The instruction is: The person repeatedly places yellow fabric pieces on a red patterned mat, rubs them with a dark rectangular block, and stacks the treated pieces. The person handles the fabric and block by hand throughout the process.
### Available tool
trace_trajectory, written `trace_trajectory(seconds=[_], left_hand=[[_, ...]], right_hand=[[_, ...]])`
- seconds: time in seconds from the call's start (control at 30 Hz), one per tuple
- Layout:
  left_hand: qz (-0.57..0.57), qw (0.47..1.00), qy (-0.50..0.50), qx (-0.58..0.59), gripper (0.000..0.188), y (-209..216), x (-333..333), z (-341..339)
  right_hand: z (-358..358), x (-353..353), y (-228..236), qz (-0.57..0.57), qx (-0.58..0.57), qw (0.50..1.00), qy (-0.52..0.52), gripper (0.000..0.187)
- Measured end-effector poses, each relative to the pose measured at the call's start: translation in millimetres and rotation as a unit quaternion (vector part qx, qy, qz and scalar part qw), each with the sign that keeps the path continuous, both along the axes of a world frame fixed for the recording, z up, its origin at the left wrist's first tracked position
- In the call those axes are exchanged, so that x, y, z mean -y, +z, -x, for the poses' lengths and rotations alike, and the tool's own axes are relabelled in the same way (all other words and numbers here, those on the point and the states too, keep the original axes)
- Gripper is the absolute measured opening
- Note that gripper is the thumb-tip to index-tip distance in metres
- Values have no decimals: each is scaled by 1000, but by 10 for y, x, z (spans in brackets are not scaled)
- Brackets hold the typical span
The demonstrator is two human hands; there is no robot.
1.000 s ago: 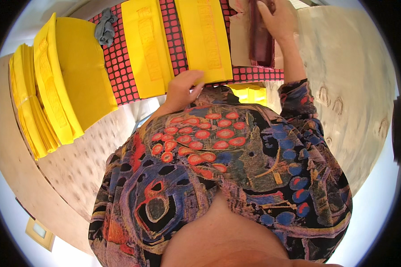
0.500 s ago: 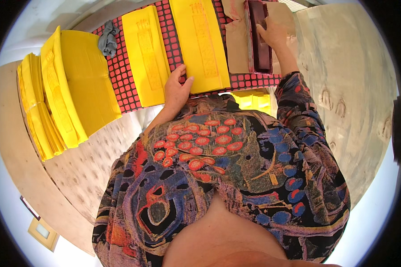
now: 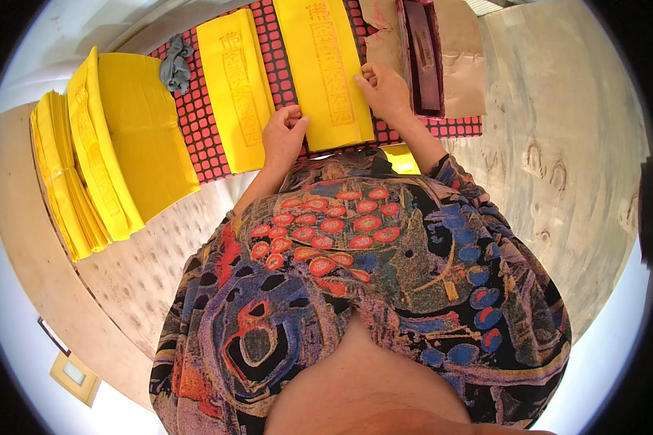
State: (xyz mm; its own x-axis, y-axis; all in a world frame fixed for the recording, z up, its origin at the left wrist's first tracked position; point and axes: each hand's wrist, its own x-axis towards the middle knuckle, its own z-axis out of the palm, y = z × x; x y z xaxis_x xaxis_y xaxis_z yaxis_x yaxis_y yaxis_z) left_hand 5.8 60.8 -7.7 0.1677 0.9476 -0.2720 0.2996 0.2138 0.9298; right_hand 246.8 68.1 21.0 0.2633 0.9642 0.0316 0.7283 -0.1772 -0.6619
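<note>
Packet of folded yellow sheeting (image 3: pixel 325 80), bearing a reddish printed column, lies lengthwise on the tabletop (image 3: pixel 191 123), whose covering is a red-and-black squared pattern; my left hand (image 3: pixel 283 138) is at its left edge and my right hand (image 3: pixel 386 93) at its right. A second yellow packet (image 3: pixel 233 87), similarly marked, lies to the left, with a strip of the pattern between. To the right, a long dark red tray (image 3: pixel 424 80) rests on brown cardboard (image 3: pixel 463 65). Principal hazards: uneven pulling from the two sides could skew the packet or crease its top layer; should the print be wet, a dragging thumb could smear it; and an outward sweep of my right hand could catch the tray, which sits just beside it. My left hand might likewise nudge the second packet, being close to its lower right corner. Pose: both forearms (image 3: pixel 424 141) come up from the near side and converge on the packet; the left fingers are curled with the thumb toward the edge, while the right hand reaches farther from my body, fingers bent. Grip: on each side, thumb and fingers lie near one another at the packet's edge, but from this angle I cannot tell whether either is clamped on the sheeting or merely resting against it.
</note>
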Motion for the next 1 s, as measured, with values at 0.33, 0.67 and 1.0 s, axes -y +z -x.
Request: trace_trajectory(seconds=[0.33, 0.67, 1.0], left_hand=[[0, 1000, -4, 10, 27, -48, -70, -22], [180, 977, -50, 100, 22, -99, -98, -33], [363, 834, -48, 414, 35, 140, -67, -69]], right_hand=[[16, 29, -77, 40, -10, 999, -31, 38], [-121, -17, -242, 99, -156, 983, -17, 33], [-140, -45, 292, 220, -469, 854, -33, 29]])
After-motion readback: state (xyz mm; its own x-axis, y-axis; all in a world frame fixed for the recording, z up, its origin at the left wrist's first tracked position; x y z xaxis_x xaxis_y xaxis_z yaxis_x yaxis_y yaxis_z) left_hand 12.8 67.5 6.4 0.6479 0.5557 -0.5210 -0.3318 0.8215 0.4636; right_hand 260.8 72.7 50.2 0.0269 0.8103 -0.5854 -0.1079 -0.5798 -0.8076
